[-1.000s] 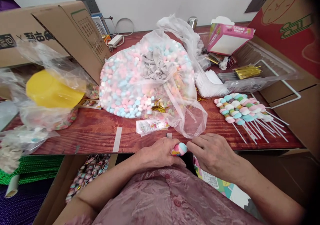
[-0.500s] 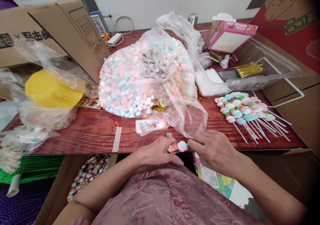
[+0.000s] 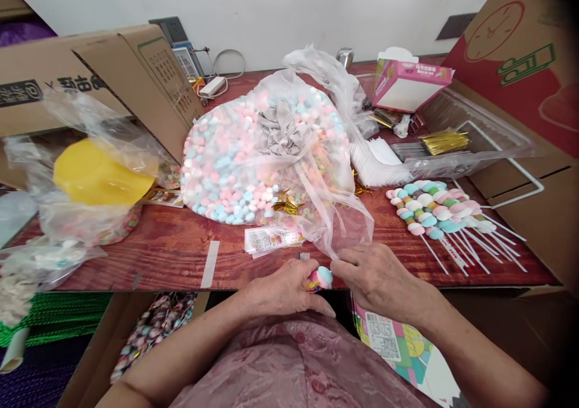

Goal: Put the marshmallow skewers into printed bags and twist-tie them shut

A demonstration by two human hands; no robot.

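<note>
a: at the near edge of the red wooden table [image 3: 172, 251]?
b: left hand [image 3: 283, 290] curled, fingers closed around a puffy marshmallow stack [image 3: 319, 277], pink and pale blue, soft and rounded. right hand [image 3: 377, 278] just beside, fingertips pinched together against the blue top piece.

a: and behind the hands?
b: big crinkled clear plastic bag [image 3: 266, 154], bulging with small pastel marshmallows, pink, blue, white. flat printed packet [image 3: 271, 239] between bag and hands.

a: to the right?
b: row of finished marshmallow skewers [image 3: 438, 206], plump beads on thin white sticks, lying flat. pink cardboard box [image 3: 409, 85] further back.

a: to the left?
b: smooth yellow cup [image 3: 102, 172] wrapped in thin plastic film, beside a brown corrugated carton [image 3: 90, 76].
</note>
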